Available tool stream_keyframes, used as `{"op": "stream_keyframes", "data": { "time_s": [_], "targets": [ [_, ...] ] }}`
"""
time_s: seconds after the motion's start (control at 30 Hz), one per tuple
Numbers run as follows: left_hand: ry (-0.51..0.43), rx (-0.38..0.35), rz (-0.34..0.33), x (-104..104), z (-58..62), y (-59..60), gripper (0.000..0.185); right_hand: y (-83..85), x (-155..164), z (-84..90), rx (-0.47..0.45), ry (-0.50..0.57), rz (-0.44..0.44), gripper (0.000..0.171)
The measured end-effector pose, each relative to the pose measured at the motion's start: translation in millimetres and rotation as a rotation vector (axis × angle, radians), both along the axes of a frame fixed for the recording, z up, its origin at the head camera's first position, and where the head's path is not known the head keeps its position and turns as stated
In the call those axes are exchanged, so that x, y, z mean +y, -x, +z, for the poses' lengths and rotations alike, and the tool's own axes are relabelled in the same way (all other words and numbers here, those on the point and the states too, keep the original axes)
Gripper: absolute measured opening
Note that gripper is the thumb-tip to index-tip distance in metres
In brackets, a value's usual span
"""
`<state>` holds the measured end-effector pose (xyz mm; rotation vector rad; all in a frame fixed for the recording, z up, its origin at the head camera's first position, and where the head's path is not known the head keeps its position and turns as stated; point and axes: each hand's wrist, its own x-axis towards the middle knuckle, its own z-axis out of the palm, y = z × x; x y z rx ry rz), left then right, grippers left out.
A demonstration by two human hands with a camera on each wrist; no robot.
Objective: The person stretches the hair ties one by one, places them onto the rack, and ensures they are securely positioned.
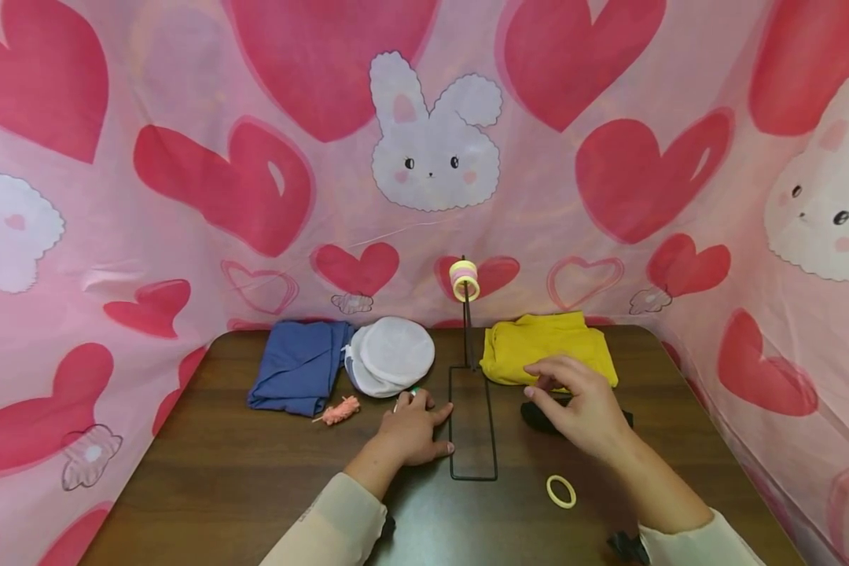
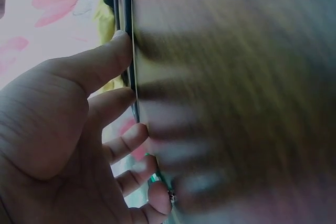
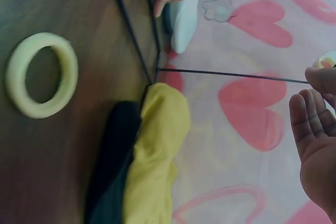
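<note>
A black wire stand (image 1: 474, 478) has a rectangular base on the table and a tall upright at the back. Yellow and pink rings (image 1: 460, 273) hang together at its top. My left hand (image 1: 410, 432) rests low with fingers spread, thumb and index fingertip at the base's left wire. In the left wrist view, the thumb (image 2: 107, 61) lies right against the dark wire. My right hand (image 1: 587, 405) hovers over the right side, fingers loosely bent and nothing visible between them. Below it, a single pale yellow ring (image 3: 17, 74) lies flat on the wood.
Folded blue cloth (image 1: 297, 365), white round pouches (image 1: 398, 351) and a coral yarn bundle (image 1: 341, 410) lie on the left. Behind my right hand are a folded yellow cloth (image 1: 538, 346) and a black item (image 3: 113, 166). A pink heart-print curtain surrounds the table (image 1: 205, 464).
</note>
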<state>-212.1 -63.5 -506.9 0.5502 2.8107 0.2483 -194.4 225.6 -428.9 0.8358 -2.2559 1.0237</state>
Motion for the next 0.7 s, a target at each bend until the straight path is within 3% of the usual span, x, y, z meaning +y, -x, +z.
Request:
{"op": "stream_keyframes", "data": {
  "time_s": [0.43, 0.7],
  "targets": [
    [0.023, 0.021, 0.012, 0.8, -4.4, 0.0, 0.073, -15.9, 29.3, -26.7, -0.086, -0.095, -0.005, 0.043],
    [0.019, 0.033, -0.001, 0.9, -6.2, 1.0, 0.073, -27.7, 48.7, -42.6, -0.308, -0.233, 0.107, 0.039]
  ]
}}
